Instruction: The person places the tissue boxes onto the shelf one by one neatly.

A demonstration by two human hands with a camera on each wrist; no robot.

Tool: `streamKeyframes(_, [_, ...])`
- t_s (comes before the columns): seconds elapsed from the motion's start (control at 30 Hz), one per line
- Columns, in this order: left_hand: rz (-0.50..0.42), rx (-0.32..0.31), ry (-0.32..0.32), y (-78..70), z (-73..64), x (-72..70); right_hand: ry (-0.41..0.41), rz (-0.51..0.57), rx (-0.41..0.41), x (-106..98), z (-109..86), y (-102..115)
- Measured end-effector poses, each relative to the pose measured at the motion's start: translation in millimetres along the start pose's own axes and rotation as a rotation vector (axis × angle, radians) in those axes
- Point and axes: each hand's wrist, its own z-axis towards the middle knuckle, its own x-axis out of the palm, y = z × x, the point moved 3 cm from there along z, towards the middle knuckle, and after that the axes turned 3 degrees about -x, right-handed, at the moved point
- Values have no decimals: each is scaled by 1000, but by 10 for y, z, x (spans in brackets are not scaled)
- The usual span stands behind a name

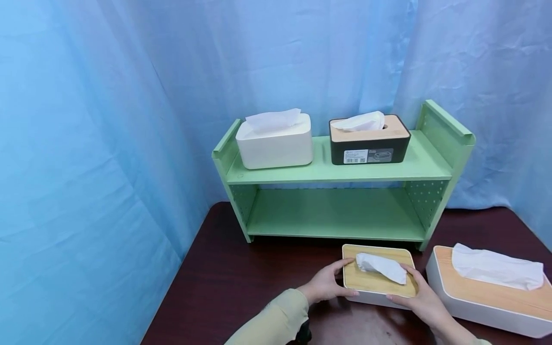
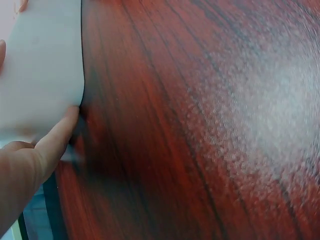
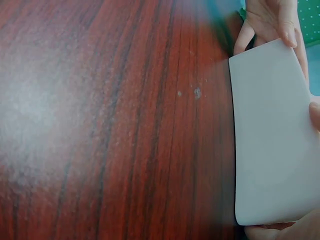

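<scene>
A small white tissue box (image 1: 366, 283) with a bamboo-coloured lid sits on the dark table, a white tissue (image 1: 381, 267) sticking out of its slot. My left hand (image 1: 326, 283) grips its left end, thumb at the front corner and fingers at the lid's left edge. At the opposite end, my right hand (image 1: 426, 301) holds the box, with the thumb along the front edge and fingers over the right side. In the left wrist view, a fingertip of the left hand (image 2: 37, 162) presses low on the box's corner. The right wrist view shows the plain white front of the box (image 3: 272, 135) between both hands.
A green two-tier shelf (image 1: 327, 211) stands behind. Its top board bears a white tissue box (image 1: 276, 151) and a black tissue box (image 1: 373, 148) with a wooden lid. A larger white tissue box (image 1: 487, 314) lies close to my right hand. Blue curtains (image 1: 129, 120) surround the table (image 1: 207, 287).
</scene>
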Motion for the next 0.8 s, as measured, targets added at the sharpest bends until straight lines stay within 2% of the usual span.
streamKeyframes(0.2, [-79, 10, -3, 15, -17, -46, -3, 29, -8, 49, -9, 56])
streamKeyframes(0.37, [-54, 16, -11, -42, -11, -122, -12, 28, -18, 56, -11, 120])
streamKeyframes(0.6, [-4, 24, -50, -124, -72, -286, -63, -52, -156, 67, -63, 239])
streamKeyframes(0.8, [24, 45, -52, -157, -160, -429, -54, -5, -215, 104, -83, 310])
